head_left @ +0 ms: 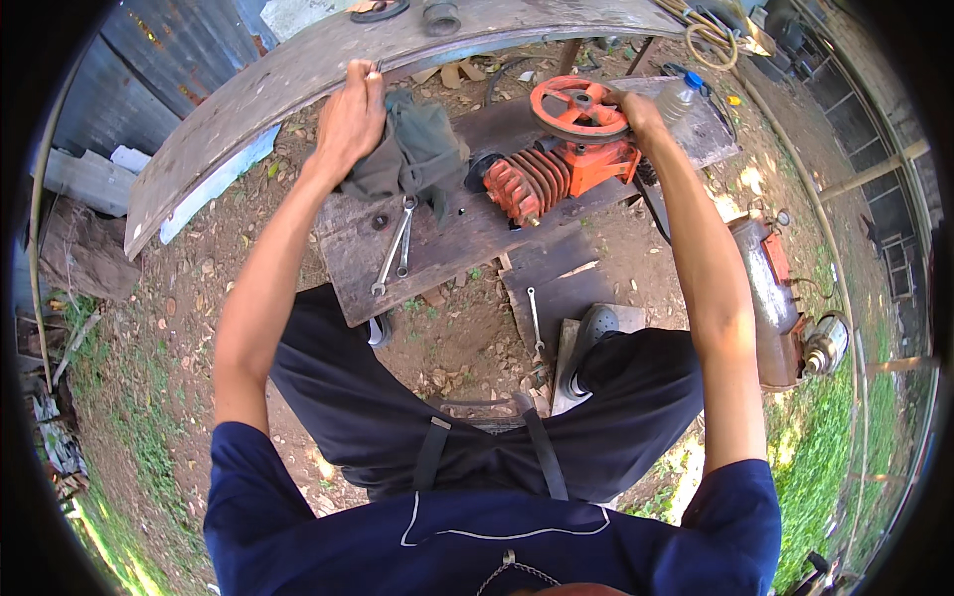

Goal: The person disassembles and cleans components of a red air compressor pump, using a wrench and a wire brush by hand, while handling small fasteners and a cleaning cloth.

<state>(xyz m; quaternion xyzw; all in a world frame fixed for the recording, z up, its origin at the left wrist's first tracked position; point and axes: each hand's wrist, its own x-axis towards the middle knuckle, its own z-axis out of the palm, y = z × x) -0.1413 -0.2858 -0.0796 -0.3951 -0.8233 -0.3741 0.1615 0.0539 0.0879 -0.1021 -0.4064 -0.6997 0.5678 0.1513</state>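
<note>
R hand (pixel 636 117), upper right of centre, is closed on the rim of an orange-red spoked metal pulley wheel (pixel 562 96), thumb side hidden. The wheel sits on an orange-red finned metal compressor pump (pixel 527 185), which lies on a low weathered wooden bench (pixel 343 283) mid-frame. L hand (pixel 348 117), upper centre-left, has fingers curled by the edge of a long grey worktop (pixel 214 149); can't tell if they pinch sth small or just touch the edge. Just below it: a crumpled dark grey-green cloth (pixel 427 149).

Step in hand is prob. handling the pump at its wheel, R hand steadying or turning it; can't tell which. Next move calls for a firm rim hold, w/ fingers clear of the spokes, and L hand free to brace the pump body. Two silver steel wrenches (pixel 391 260) lie on the bench, left of the pump, within reach if needed. Clear plastic bottle w/ blue cap (pixel 678 101) stands near R hand, upper right, so mind the elbow room.
</note>
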